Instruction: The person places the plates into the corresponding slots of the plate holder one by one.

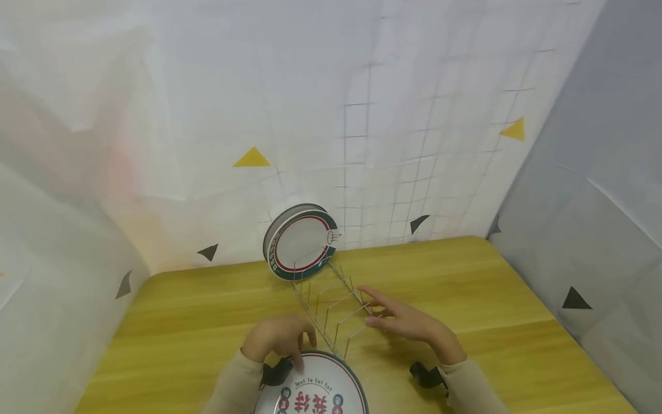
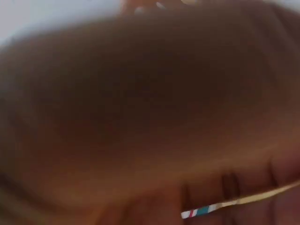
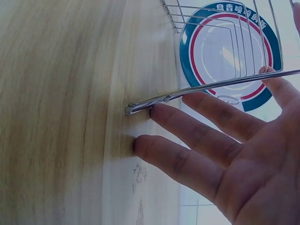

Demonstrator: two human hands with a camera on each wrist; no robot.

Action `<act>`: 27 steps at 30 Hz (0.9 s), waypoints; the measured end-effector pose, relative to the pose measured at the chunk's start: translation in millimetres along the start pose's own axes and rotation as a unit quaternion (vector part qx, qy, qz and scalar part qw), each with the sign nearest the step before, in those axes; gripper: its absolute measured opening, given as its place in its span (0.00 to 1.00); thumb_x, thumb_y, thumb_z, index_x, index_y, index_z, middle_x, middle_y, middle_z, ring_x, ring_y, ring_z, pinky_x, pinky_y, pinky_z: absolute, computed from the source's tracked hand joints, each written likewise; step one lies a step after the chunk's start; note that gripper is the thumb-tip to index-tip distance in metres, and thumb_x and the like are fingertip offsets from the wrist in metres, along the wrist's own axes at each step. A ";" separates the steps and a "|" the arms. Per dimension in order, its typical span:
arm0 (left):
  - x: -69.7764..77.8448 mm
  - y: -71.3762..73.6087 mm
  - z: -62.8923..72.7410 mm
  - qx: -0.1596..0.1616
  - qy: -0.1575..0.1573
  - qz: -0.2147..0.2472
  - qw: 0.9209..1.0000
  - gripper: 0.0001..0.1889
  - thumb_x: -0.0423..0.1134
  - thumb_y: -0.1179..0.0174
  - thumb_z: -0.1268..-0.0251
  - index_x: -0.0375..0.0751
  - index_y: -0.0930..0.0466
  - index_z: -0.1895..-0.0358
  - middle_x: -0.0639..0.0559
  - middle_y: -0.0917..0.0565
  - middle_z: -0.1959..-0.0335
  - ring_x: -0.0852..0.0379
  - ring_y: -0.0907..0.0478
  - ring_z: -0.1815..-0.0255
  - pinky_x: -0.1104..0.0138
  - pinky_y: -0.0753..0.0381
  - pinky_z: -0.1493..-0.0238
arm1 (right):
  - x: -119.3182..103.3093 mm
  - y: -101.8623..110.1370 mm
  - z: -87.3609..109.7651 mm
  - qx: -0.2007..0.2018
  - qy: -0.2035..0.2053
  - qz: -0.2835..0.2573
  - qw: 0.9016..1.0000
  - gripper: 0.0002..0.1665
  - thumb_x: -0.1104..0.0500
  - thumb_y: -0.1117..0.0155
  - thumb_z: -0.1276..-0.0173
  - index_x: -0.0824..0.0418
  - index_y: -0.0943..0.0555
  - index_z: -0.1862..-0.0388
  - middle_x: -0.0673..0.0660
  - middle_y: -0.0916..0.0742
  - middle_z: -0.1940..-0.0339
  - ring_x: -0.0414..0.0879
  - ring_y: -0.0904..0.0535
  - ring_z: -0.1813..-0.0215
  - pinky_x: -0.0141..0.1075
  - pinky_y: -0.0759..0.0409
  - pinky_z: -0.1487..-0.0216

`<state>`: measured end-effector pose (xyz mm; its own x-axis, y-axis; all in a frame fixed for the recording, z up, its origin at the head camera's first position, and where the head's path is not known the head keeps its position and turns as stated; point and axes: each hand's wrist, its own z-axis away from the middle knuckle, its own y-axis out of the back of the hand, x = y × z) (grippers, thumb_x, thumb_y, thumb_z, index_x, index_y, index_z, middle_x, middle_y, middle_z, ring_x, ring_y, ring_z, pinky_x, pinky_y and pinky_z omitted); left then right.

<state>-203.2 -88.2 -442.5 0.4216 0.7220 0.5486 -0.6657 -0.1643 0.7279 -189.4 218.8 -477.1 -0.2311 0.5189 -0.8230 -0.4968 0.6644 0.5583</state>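
A wire dish rack (image 1: pixel 327 322) lies lengthwise on the table between both hands. My left hand (image 1: pixel 281 333), its fingers bent downward, is at the rack's near left side. Its lowest digit overlaps the top of a white plate (image 1: pixel 312 374) with red characters, cut off by the head view's lower edge. In the left wrist view the palm and fingers fill most of the picture. My right hand (image 1: pixel 405 319) reaches over the rack's right side with fingers extended. Fingertips (image 3: pixel 161 112) are right at the metal rail (image 3: pixel 206 87) in the right wrist view.
A round plate (image 1: pixel 302 244) with a green and red border stands upright at the rack's far end, another round rim behind it. White sheeting (image 1: pixel 207 115) with triangle marks surrounds the back and sides of the yellow wood-grain table (image 1: pixel 455 287).
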 end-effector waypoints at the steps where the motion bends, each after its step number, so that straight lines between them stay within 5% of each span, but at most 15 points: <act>1: -0.4 -2.1 0.8 0.001 0.016 -0.003 1.000 0.18 0.33 0.23 0.56 0.47 0.15 0.58 0.54 0.20 0.73 0.61 0.26 0.77 0.70 0.22 0.76 | -0.1 -0.1 0.0 -0.002 0.002 -0.001 1.000 0.41 0.46 0.45 0.25 0.32 0.53 0.22 0.63 0.30 0.27 0.64 0.30 0.32 0.56 0.24 0.43; 4: -0.6 -5.4 1.9 0.003 0.028 0.004 1.000 0.14 0.29 0.24 0.56 0.47 0.13 0.64 0.55 0.21 0.77 0.61 0.27 0.80 0.70 0.23 0.80 | -0.4 0.1 -0.1 -0.007 0.003 -0.002 1.000 0.41 0.45 0.45 0.25 0.32 0.54 0.22 0.63 0.30 0.27 0.63 0.31 0.31 0.55 0.25 0.41; 11: 4.4 1.8 0.9 0.062 -0.053 -0.087 0.993 0.07 0.32 0.25 0.54 0.47 0.12 0.70 0.61 0.23 0.79 0.66 0.30 0.77 0.73 0.28 0.74 | -3.2 3.8 1.8 0.003 -0.004 -0.002 1.000 0.41 0.46 0.45 0.25 0.31 0.53 0.22 0.64 0.29 0.28 0.63 0.29 0.32 0.56 0.26 0.40; 15: 7.0 12.5 6.5 0.072 -0.089 -0.097 0.989 0.08 0.34 0.28 0.48 0.50 0.16 0.66 0.60 0.20 0.71 0.65 0.26 0.70 0.73 0.25 0.68 | -3.6 5.9 3.1 0.002 -0.003 -0.001 1.000 0.40 0.46 0.45 0.25 0.31 0.53 0.22 0.65 0.29 0.28 0.64 0.29 0.33 0.56 0.25 0.42; 20: 1.0 31.2 19.8 0.057 -0.182 -0.016 0.982 0.10 0.35 0.37 0.35 0.51 0.20 0.54 0.56 0.17 0.58 0.65 0.21 0.60 0.73 0.20 0.61 | -0.5 8.2 3.5 0.003 0.000 0.002 1.000 0.40 0.46 0.46 0.25 0.32 0.54 0.22 0.67 0.30 0.28 0.68 0.30 0.33 0.59 0.24 0.43; 24: -8.3 42.0 26.4 0.081 -0.272 0.082 0.955 0.10 0.35 0.42 0.30 0.44 0.24 0.49 0.49 0.17 0.59 0.61 0.19 0.60 0.67 0.15 0.61 | 1.0 7.9 4.2 -0.001 0.007 -0.006 1.000 0.40 0.47 0.46 0.25 0.34 0.53 0.21 0.66 0.30 0.28 0.68 0.31 0.33 0.60 0.24 0.44; 27: -15.9 46.3 26.2 0.124 -0.288 0.185 0.931 0.12 0.32 0.44 0.29 0.40 0.27 0.45 0.42 0.16 0.60 0.56 0.16 0.65 0.59 0.13 0.68 | 3.9 6.8 5.8 0.009 0.033 0.007 0.999 0.37 0.51 0.45 0.25 0.46 0.45 0.22 0.65 0.27 0.30 0.65 0.29 0.34 0.58 0.25 0.41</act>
<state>-224.6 -124.9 -406.7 0.4982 0.1170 0.8591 -0.6991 -0.5320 0.4778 -188.8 228.4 -475.9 -0.2931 0.4924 -0.8195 -0.4786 0.6664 0.5717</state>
